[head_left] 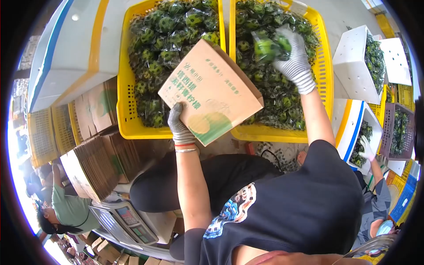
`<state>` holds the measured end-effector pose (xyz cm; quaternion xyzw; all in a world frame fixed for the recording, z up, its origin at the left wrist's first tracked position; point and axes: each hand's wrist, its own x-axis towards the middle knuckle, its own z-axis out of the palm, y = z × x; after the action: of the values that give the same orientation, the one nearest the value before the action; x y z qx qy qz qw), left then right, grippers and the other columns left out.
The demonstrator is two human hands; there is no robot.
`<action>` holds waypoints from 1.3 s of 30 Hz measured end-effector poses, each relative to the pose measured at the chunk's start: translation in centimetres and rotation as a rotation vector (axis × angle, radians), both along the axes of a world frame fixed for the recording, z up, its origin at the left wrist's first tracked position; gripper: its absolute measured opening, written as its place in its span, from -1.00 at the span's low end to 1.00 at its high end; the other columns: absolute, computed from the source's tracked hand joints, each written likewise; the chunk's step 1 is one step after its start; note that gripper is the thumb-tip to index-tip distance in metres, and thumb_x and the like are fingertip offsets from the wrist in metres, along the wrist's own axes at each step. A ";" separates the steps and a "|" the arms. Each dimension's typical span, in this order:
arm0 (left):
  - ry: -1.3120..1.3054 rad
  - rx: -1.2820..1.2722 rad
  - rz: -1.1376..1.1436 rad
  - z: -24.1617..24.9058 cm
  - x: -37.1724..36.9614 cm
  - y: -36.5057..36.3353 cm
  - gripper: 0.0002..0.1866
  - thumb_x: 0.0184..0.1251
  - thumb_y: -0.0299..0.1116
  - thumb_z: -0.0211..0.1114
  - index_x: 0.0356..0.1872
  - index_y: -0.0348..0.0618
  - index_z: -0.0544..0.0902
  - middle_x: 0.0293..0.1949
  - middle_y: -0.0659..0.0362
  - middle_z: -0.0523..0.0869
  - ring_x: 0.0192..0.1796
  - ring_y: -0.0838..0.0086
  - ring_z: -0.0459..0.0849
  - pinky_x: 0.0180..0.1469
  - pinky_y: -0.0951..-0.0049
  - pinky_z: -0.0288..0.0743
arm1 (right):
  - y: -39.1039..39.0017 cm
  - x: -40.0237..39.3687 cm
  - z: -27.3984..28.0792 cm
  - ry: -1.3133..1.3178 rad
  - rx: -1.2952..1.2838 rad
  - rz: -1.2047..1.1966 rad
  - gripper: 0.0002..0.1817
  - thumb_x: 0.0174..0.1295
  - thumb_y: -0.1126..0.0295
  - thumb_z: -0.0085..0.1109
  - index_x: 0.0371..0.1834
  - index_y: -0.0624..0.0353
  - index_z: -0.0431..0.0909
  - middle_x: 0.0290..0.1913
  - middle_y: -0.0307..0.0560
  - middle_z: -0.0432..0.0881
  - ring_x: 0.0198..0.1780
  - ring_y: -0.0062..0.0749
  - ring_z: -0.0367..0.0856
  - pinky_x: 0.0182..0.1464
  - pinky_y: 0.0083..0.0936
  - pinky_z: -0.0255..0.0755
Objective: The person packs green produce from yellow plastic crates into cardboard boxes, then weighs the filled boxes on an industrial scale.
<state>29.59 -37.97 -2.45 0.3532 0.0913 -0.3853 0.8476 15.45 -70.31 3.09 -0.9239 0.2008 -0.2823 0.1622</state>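
My left hand [179,123], in a striped grey work glove, grips a cardboard box [212,90] by its lower left edge. The box is tilted, with green lettering and a printed lime on the side facing me; its inside is mostly hidden. My right hand [293,57], gloved alike, holds green limes [269,47] in see-through plastic, somewhat blurred, above the right yellow crate [326,75]. That crate and the left yellow crate [125,95] are full of plastic-wrapped limes. The box hangs over the inner sides of both crates.
Stacked flat cardboard boxes [90,168] stand at the left by a scale [128,223]. White foam boxes [355,59] of limes line the right side. A co-worker's gloved hand [366,149] reaches into one there. Another person [66,207] is at the lower left.
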 end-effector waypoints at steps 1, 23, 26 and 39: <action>0.034 -0.071 0.004 0.2 -0.2 -0.2 -0.37 0.08 -0.32 0.29 0.18 -0.42 0.37 0.05 -0.09 0.57 0.08 0.11 0.55 0.20 0.12 0.43 | 3.1 0.8 3.3 0.042 -0.122 0.001 -0.26 -0.19 0.31 0.47 0.17 -0.06 0.37 0.19 0.13 0.39 0.11 0.00 0.49 0.10 -0.25 0.52; -0.067 -0.462 0.572 -1.3 0.6 5.9 -0.31 0.15 0.06 0.25 0.24 -0.12 0.41 0.17 0.08 0.53 0.15 0.17 0.50 0.25 0.11 0.35 | 21.0 -4.9 -4.2 1.118 0.177 0.204 -0.69 -0.01 0.34 0.12 -0.21 0.26 0.61 -0.20 0.19 0.65 -0.13 0.06 0.63 -0.03 -0.18 0.49; -0.069 -0.381 0.704 -0.3 0.8 7.2 -0.29 0.09 0.07 0.27 0.22 -0.13 0.41 0.13 0.07 0.53 0.14 0.16 0.48 0.23 0.13 0.35 | 21.7 -6.4 -4.5 1.059 0.052 0.284 -0.72 -0.04 0.36 0.11 -0.24 0.20 0.63 -0.21 0.14 0.64 -0.13 0.05 0.62 -0.05 -0.17 0.49; 0.009 -0.896 0.692 5.5 -1.1 12.2 -0.41 0.10 -0.09 0.30 0.13 -0.22 0.47 0.00 0.02 0.61 0.01 0.12 0.60 0.13 0.07 0.49 | 28.8 1.0 1.3 0.706 -0.242 0.453 -0.50 0.02 0.03 0.29 -0.09 0.16 0.55 -0.10 0.10 0.61 -0.09 0.02 0.60 0.01 -0.22 0.46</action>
<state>28.53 -25.81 3.07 -0.0931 0.0330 -0.0878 0.9912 16.43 -41.55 4.40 -0.9969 0.0017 0.0722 0.0321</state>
